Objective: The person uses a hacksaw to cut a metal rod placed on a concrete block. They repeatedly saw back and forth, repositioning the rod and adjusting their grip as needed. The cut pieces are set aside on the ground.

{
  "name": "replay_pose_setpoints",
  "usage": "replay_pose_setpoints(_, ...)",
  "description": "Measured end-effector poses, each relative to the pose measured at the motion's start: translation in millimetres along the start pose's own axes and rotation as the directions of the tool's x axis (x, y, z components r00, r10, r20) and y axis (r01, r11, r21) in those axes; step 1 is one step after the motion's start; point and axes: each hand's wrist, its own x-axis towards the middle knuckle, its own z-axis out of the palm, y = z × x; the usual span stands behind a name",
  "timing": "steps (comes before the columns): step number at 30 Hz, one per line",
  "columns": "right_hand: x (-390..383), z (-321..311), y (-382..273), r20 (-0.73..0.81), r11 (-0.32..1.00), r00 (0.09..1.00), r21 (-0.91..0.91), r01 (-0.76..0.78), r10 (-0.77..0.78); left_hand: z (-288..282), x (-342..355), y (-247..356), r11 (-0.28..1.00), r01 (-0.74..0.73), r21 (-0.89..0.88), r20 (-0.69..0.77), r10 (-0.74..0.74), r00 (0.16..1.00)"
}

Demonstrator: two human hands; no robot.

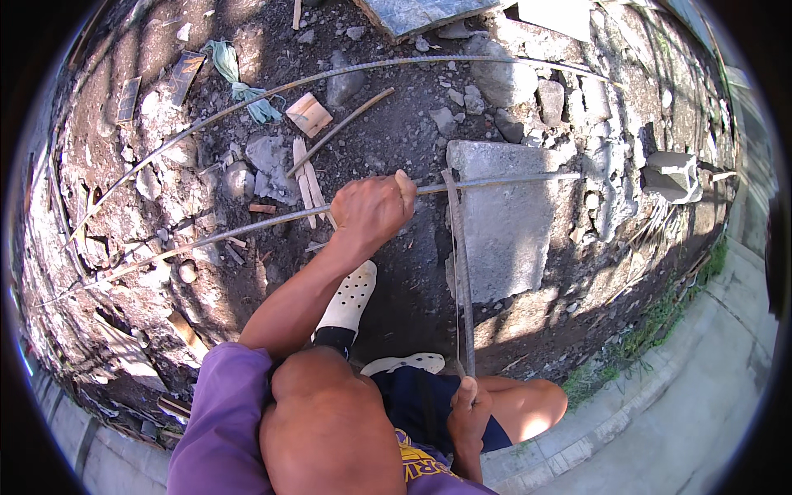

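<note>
1. Head view shows the left hand (373,208) clenched around a long steel rebar (247,228) that lies over a grey concrete block (503,223).
2. Right hand (467,406) grips the handle of a hacksaw (459,264), whose thin blade crosses the bar.
3. Risk, in my judgement: the smooth round bar may roll on the rough block, so the blade may jump toward the fingers or bind and snap.
4. A white perforated clog (351,295) stands on loose, stony soil and may slip.

A: What's in hand?
B: Long steel bar (503,181), thin, grey-brown, slightly bowed. It runs left to right, its right part resting across a grey concrete block (503,223), its left part over dirt.
A: And the saw?
B: Hacksaw (460,272), slim frame, lying near-vertical in view, its far end crossing the bar at the block's left edge.
</note>
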Motion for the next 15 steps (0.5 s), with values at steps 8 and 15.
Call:
replay_pose_setpoints(8, 152.9, 65.8, -62.4, -0.077, 0.970, 0.968, -0.060, 0.234, -0.238, -13.6, 0.9, 7.2, 0.999, 0.019, 0.032, 0.021, -0.019, 1.000)
replay_pose_setpoints(15, 4.5, 3.1, -13.0, -0.043, 0.992, 0.996, -0.101, -0.077, 0.073, -0.6, -0.6, -0.5, 0.999, -0.011, -0.034, -0.025, 0.010, 1.000)
